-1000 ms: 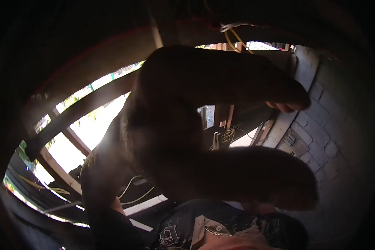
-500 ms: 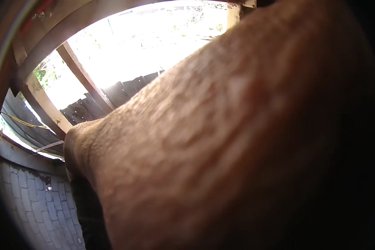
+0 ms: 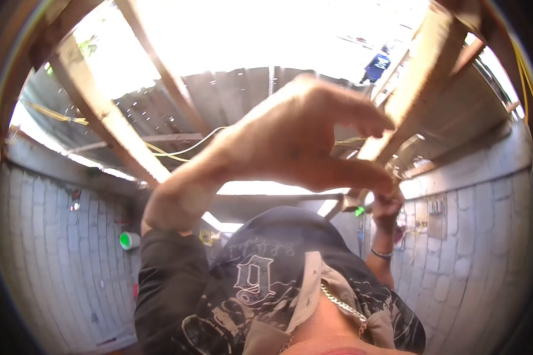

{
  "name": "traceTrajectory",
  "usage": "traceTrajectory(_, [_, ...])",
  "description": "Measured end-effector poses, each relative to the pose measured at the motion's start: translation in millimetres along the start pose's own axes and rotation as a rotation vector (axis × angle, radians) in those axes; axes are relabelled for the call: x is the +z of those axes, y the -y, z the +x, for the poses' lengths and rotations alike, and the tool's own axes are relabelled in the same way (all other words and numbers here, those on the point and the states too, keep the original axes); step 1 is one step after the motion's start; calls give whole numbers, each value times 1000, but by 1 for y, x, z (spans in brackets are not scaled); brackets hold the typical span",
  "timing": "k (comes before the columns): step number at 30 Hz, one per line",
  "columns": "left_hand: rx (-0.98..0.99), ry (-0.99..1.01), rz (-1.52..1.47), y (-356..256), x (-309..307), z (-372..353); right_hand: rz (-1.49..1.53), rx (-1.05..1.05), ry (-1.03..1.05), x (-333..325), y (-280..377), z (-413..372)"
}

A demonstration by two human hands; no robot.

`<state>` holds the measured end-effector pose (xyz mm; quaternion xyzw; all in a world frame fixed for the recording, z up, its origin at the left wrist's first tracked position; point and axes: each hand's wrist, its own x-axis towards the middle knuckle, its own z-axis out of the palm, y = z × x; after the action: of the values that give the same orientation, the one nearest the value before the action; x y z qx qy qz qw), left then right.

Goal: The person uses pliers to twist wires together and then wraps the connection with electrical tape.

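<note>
Left hand [image 3: 305, 136] stretches before the shirt [image 3: 278, 248], empty fingers curved apart from thumb; right hand [image 3: 388, 204] sits partly hidden, finger state unclear.

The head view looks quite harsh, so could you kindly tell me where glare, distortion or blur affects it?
Head view: glare whites out the opening behind the beams; head view: the brick walls bow and the corners go dark; head view: the left hand looks slightly soft.
</note>
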<state>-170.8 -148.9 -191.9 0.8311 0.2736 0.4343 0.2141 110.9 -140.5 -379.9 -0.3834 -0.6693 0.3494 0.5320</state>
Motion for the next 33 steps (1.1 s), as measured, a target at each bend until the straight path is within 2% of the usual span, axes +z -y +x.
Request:
traceTrajectory(2, [-80, -33, -6, 12, 6, -28, 105, 110, -10, -2, 31, 2])
traceTrajectory(4, [-156, -109, 303, 23, 19, -47, 172, 12, -78, -10, 23, 7])
traceTrajectory(5, [-195, -143, 381, 31, 27, -56, 280, 152, -58, -21, 12, 4])
traceTrajectory(6, [-192, -146, 364, 43, 30, -63, 173, 102, -95, -25, -12, 8])
traceTrajectory(8, [-310, -142, 398, 35, 43, -77, 164, 93, -101, -26, -1, 2])
traceTrajectory(10, [-377, -149, 399, 41, 46, -88, 134, 84, -192, -8, 22, 9])
traceTrajectory(14, [-510, -113, 266, 56, 67, -116, 84, 33, -208, 10, 40, 15])
traceTrajectory(15, [-494, -87, 247, 55, 69, -117, 95, 63, -205, 12, 47, 14])
traceTrajectory(16, [-485, -102, 288, 53, 70, -116, 52, -21, -210, 13, 44, 14])
traceTrajectory(20, [-438, -160, 316, 68, 70, -112, -149, -93, -198, 25, 35, 7])
traceTrajectory(21, [-427, -147, 310, 70, 71, -112, -168, -53, -163, 26, 34, 4])
traceTrajectory(23, [-557, -113, 98, 72, 71, -113, -127, -61, -158, 37, 44, 7])
traceTrajectory(27, [-617, 10, 148, 73, 68, -110, -130, -83, -79, 39, 45, 13])
traceTrajectory(30, [-672, 18, 89, 76, 70, -112, -151, -104, -104, 39, 35, 12])
traceTrajectory(32, [-625, 27, 104, 74, 70, -111, -104, -118, -125, 40, 32, 14])
traceTrajectory(33, [-713, 40, 63, 73, 69, -112, -52, -137, -135, 41, 32, 15])
